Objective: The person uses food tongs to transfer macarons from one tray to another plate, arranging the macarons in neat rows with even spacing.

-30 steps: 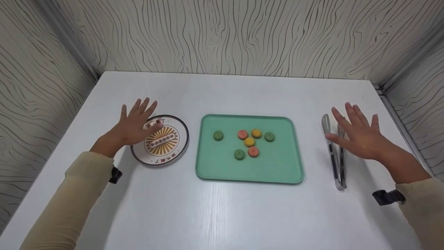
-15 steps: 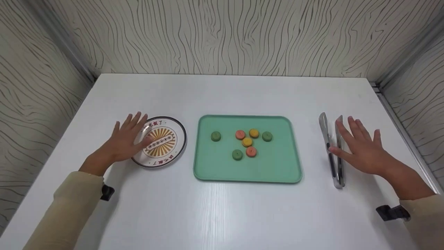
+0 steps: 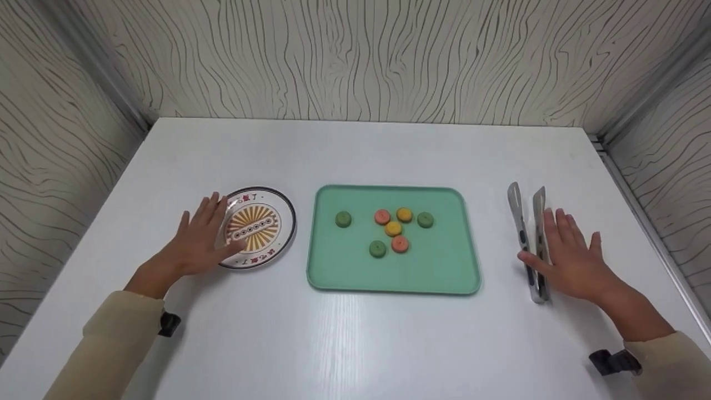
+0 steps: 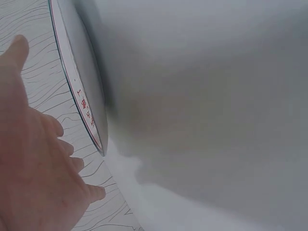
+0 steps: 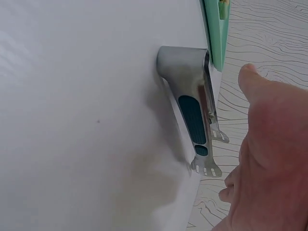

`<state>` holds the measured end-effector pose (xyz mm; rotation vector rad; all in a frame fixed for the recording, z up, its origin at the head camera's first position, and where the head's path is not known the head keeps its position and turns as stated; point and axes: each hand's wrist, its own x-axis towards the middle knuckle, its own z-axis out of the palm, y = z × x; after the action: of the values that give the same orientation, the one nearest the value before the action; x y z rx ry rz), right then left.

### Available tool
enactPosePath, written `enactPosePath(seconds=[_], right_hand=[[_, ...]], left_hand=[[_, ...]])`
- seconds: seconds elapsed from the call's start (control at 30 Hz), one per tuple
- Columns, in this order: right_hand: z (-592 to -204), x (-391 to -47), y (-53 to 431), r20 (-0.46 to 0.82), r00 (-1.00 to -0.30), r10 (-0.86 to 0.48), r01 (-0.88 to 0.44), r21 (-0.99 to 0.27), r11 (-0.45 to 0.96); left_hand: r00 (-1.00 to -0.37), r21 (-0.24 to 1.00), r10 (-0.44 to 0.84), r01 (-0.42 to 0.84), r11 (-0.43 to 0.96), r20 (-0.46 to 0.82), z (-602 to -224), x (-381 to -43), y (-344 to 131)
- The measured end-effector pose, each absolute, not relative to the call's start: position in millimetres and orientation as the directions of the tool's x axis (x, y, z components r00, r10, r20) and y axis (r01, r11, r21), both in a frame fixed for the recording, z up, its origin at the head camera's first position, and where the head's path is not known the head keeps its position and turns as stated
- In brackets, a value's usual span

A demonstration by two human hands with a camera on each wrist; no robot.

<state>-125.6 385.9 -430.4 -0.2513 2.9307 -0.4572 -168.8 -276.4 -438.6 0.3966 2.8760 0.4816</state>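
My left hand [image 3: 194, 244] hovers palm down with fingers spread at the left side of a round plate [image 3: 283, 228], overlapping its rim in the head view. The plate is white with a dark edge, a yellow sunburst and red characters. My right hand [image 3: 577, 266], fingers straight and thumb out, is over the right side of metal tongs [image 3: 515, 205], covering part of their handle. In the right wrist view the tongs [image 5: 185, 67] have dark grip inserts and slotted tips, and the hand [image 5: 274, 159] is apart from them. Neither hand holds anything.
Between the hands lies a green rectangular tray [image 3: 344, 272]. Several small round macaron-like pieces rest on it: green ones [image 3: 343, 219], pink ones [image 3: 400, 244] and yellow ones [image 3: 404, 214]. Wood-grain patterned panels [image 3: 355, 61] enclose the white table [image 3: 355, 344] at the back and sides.
Both hands have lowered toward the near side of the table, the left drawing back from the plate's middle and the right uncovering more of the tong tips. The head view has shifted slightly.
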Motion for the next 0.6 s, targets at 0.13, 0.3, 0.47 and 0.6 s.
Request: enactPosePath(seconds=[0.13,0.3,0.47,0.6], right_hand=[[-437,-126,384,-0.162,-0.973,-0.163,-0.109,-0.3,0.948],[-442,-125,384,-0.177,-0.974,-0.143,-0.082,-0.312,0.946],[-446,-125,383,-0.182,-0.974,-0.136,-0.072,-0.32,0.945],[-448,-127,383,-0.199,-0.97,-0.137,-0.067,-0.322,0.944]], left_hand=[[-0.942,0.332,0.294,0.229,0.915,-0.162,-440,-164,-275],[-0.935,0.312,0.298,0.23,0.922,-0.193,-443,-162,-273],[-0.931,0.313,0.309,0.239,0.919,-0.196,-447,-161,-271],[-0.929,0.327,0.311,0.236,0.915,-0.199,-448,-161,-268]])
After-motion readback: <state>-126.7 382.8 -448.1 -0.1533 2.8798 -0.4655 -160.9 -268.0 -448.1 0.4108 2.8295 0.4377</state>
